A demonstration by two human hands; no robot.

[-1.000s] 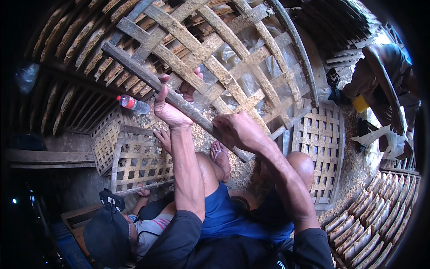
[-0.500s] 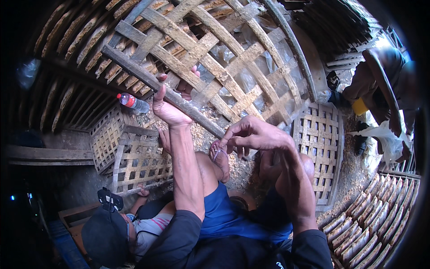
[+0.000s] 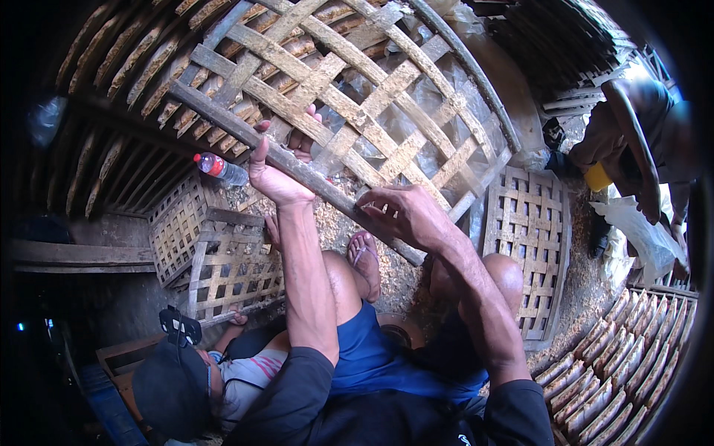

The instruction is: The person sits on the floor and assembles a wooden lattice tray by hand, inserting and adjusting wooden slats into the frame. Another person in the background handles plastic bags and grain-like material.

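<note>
A woven bamboo tray [image 3: 361,119] with wide crossed slats and a wooden edge bar fills the upper middle, held up at a slant. My left hand [image 3: 281,177] grips the bar from below, thumb on the near side and fingertips behind the slats. Bent fingers of my right hand [image 3: 407,215] close over the same bar nearer its lower right end; part of their hold is hidden. Pale crumbs stick to the slats, and clear plastic sheeting [image 3: 409,130] shows through the gaps.
Another woven tray [image 3: 524,249] stands right of my knees; smaller ones [image 3: 238,267] lean at left beside a red-capped bottle [image 3: 221,169]. A capped person [image 3: 175,390] sits close at lower left. At far right another person handles plastic [image 3: 639,234]. Filled racks [image 3: 617,364] stand lower right.
The tray has shifted slightly left and its bar tilts lower at the right. My right hand has moved up along the bar, whose end now shows beyond it. The far-right person's plastic has moved.
</note>
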